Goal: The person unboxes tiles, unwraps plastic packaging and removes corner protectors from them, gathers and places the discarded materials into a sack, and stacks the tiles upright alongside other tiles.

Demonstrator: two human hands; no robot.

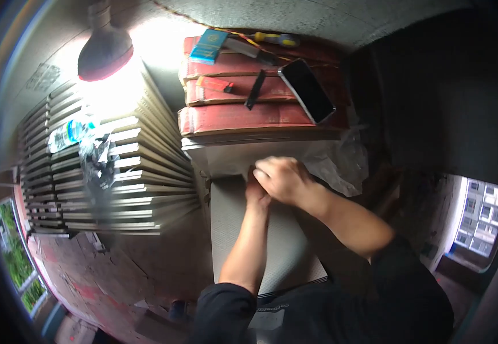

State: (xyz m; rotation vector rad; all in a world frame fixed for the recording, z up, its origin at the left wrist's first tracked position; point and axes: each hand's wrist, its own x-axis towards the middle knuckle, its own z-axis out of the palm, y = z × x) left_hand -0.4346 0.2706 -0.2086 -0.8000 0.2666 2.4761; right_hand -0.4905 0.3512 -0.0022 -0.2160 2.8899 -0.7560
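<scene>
My left hand (257,188) is at the far end of a grey dotted panel stack (234,229), mostly behind my right hand. My right hand (283,179) lies over it, its fingers bent together and touching the left. Whatever is between the hands, if anything, is hidden. Just beyond them stands a pale sheet-like surface (232,157) below red boxes (249,119). On the boxes are a black phone (308,92), a red lighter-like item (214,85), a black strip (255,90), a blue booklet (208,46) and a yellow-grey screwdriver (277,39).
At the left, a tall stack of panels (163,172) holds a plastic bottle (68,135) and dark crumpled plastic (98,163). A bright lamp (105,51) hangs above it. Clear plastic wrap (343,166) lies right of the hands. Windows (481,215) show at both sides.
</scene>
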